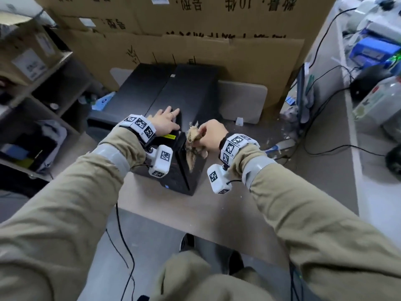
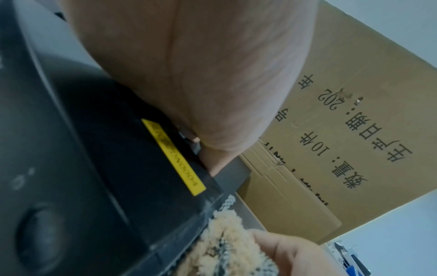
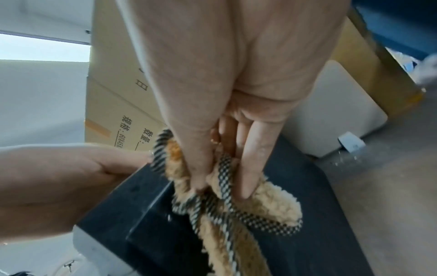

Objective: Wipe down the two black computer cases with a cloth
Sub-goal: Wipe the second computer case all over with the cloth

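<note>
Two black computer cases stand side by side on the floor, the left case (image 1: pixel 138 88) and the right case (image 1: pixel 191 92). My left hand (image 1: pixel 168 118) lies flat, fingers straight, on the top of the right case near its front end, just beyond a yellow label (image 2: pixel 172 156). My right hand (image 1: pixel 208 135) grips a bunched tan fleecy cloth (image 1: pixel 193 137) with a black-and-white checked edge. It holds the cloth against the right case's front top corner. In the right wrist view the fingers (image 3: pixel 255 158) curl around the cloth (image 3: pixel 272 205), and part of it hangs down the case (image 3: pixel 319 233).
Large cardboard boxes (image 1: pixel 195 40) stand right behind the cases. Shelving (image 1: pixel 43 88) with clutter is at the left. A grey panel (image 1: pixel 243 101) leans at the right, with cables (image 1: pixel 325 146) and a cluttered desk (image 1: pixel 355 192) beyond. My knee and shoe (image 1: pixel 186 242) are below.
</note>
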Tool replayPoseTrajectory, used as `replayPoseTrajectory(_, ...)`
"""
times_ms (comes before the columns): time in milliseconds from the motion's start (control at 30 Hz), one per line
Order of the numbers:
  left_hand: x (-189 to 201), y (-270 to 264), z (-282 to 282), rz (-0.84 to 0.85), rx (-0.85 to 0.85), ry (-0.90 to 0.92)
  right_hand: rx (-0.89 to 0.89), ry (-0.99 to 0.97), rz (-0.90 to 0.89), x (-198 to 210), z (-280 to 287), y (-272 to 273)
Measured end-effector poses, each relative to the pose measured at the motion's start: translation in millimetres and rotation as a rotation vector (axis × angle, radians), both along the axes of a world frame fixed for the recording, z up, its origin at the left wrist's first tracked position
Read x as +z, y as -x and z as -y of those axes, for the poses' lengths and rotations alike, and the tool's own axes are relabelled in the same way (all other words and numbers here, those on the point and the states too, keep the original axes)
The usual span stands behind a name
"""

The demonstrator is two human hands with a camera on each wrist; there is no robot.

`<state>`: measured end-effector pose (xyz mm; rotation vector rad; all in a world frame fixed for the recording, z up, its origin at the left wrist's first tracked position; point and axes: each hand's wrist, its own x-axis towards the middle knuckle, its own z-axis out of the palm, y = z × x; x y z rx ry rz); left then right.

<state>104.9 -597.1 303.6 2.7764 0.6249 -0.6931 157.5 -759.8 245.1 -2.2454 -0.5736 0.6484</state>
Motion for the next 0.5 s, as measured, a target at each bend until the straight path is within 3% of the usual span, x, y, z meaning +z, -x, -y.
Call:
replayPoseTrajectory(300,-4.2,-1.9,-1.4,-0.013,0.034,0.011,-0.153,0.18,-0.179,-69.6,-15.1,7.0)
replayPoseTrajectory(400,-6.3,-4.3,-1.6,-0.001,0.043,0.018,-0.103,0.275,-0.214,-107.6,-22.9,17.6)
replayPoseTrajectory(500,-7.0,-7.3,-0.3,0.012,0.053,0.031,-0.028,0.29,-0.391,-134.6,-25.6,31.7)
